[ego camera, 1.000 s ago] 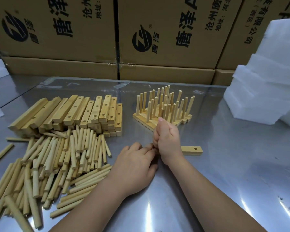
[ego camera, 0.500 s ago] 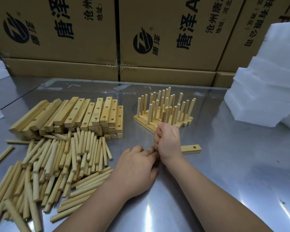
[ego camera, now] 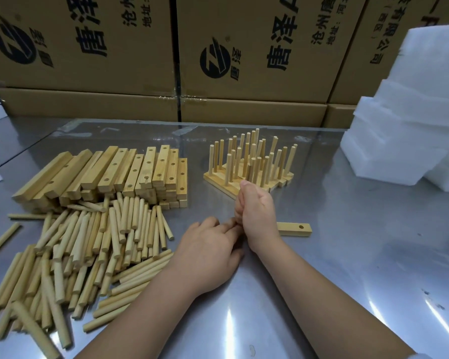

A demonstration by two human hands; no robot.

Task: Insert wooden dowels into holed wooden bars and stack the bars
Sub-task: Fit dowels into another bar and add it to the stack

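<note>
A single holed bar (ego camera: 294, 229) is seen lying flat on the steel table (ego camera: 360, 268), near the middle. Only its right end, with one hole, is exposed. The rest is hidden behind the right hand (ego camera: 255, 213). That hand is held upright directly over the hidden part of the bar, with the fingers curled tight into a fist and the thumb laid on top. What is enclosed in the fist cannot be told, as no dowel is visible in it.

The left hand (ego camera: 208, 252) is laid palm down on the table just left of the fist. Its fingers are stretched fairly straight toward the base of the fist, and nothing is gripped by it. Whether the bar's covered end is touched by those fingertips cannot be made out.

Behind the fist, a group of finished bars (ego camera: 252, 167) is set side by side, with dowels standing upright in them. To the left, the unfilled bars (ego camera: 130, 172) are stacked in a pile, and loose dowels (ego camera: 88, 250) are spread in front of it.

Printed cartons (ego camera: 244, 47) are lined along the back, and white foam blocks (ego camera: 412, 130) are piled at the right.
</note>
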